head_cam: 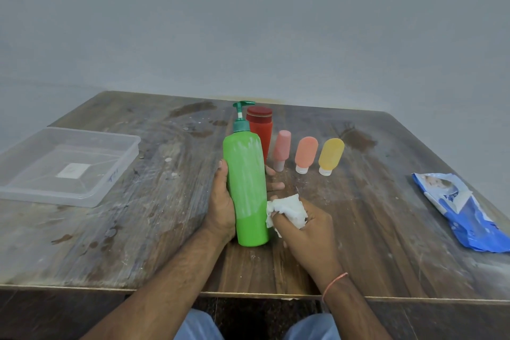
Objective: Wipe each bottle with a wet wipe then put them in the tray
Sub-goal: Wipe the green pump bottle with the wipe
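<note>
Green pump bottle (246, 188), stiff, slick plastic, gripped mid-body by left hand (220, 201); right hand (306, 225) at 3 o'clock clutches soft wet wipe (287, 208).

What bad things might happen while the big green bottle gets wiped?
The green bottle is tall and held by the left hand alone, so it might slip or tip. The red bottle and pink bottle stand close behind it and could be knocked over. The wet wipe in the right hand may make the bottle slippery.
</note>
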Available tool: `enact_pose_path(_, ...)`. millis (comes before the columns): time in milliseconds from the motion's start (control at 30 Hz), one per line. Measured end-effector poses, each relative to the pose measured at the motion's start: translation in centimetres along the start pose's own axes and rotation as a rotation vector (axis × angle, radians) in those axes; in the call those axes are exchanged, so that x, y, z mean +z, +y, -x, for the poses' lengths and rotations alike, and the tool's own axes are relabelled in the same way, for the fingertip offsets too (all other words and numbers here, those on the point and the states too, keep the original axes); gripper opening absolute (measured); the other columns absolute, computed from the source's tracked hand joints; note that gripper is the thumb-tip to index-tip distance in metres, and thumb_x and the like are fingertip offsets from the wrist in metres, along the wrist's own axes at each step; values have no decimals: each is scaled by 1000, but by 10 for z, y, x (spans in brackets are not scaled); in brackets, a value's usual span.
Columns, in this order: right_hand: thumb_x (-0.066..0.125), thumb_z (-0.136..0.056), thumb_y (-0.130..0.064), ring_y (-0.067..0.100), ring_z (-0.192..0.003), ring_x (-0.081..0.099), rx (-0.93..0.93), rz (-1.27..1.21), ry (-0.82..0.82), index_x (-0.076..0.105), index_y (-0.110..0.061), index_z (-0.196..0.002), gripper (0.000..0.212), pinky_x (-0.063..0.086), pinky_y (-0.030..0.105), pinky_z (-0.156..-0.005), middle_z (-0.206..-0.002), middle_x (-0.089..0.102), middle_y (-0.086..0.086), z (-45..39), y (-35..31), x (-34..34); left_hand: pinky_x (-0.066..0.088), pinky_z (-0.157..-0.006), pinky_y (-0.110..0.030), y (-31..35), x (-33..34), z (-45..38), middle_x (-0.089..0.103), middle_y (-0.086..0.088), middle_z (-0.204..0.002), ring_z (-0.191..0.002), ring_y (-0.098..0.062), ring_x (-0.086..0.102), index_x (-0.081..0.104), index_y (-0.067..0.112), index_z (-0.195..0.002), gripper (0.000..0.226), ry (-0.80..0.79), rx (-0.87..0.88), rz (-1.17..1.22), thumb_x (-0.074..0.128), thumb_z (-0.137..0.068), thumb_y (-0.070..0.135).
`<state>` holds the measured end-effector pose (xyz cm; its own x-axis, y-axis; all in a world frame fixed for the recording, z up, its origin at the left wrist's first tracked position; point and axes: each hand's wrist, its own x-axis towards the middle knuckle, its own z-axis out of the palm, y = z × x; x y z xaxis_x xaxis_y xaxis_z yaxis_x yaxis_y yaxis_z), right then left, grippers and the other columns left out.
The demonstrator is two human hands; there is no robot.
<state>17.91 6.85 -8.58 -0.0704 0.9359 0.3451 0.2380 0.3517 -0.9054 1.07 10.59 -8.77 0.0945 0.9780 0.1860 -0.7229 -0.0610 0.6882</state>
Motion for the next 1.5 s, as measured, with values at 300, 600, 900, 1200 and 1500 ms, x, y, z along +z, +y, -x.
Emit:
enact_pose_path(300, 73, -90, 6, 5, -64, 67, 1, -78, -4, 81, -36, -78, 44, 51, 27, -62, -72, 77, -9, -3, -6, 1, 50, -105, -63, -4, -1, -1, 70, -22, -121, -112, -42, 69, 70, 8, -132, 85, -4, -21, -14, 16, -102, 66)
enact_pose_path(600, 76, -88, 5, 10, -82, 77, -90, -39, 48, 84, -28, -91, 33, 60, 31, -72, -87, 82, -10, 0, -6, 1, 53, -104, -62, -3, -1, 0, 71, -21, -127, -112, -40, 71, 72, 9, -132, 82, -14, -33, -29, 33, -95, 71)
enact_pose_path(900, 76, -88, 7, 11, -93, 80, -141, -46, 62, 85, -23, -90, 32, 64, 38, -82, -91, 83, -11, 0, -8, 2, 61, -91, -54, -2, 1, 2, 70, -28, -124, -101, -42, 74, 71, 3, -131, 83, 94, -35, -43, 32, -97, 68)
enact_pose_path(1200, 76, -89, 4, 14, -92, 80, -163, -13, 50, 85, -22, -95, 28, 65, 42, -82, -92, 83, -10, -5, -12, 0, 28, -118, -75, 0, -2, 1, 48, -41, -148, -139, -59, 43, 49, -5, -149, 112, 183, 2, -85, 73, -77, 78)
enact_pose_path(1500, 74, -88, 8, 15, -92, 80, -189, 14, 14, 84, -18, -86, 28, 62, 35, -83, -88, 83, -8, -12, -21, -4, 36, -118, -69, 3, 0, 4, 53, -38, -145, -135, -52, 52, 55, -1, -147, 107, 153, -8, -131, 71, -77, 78)
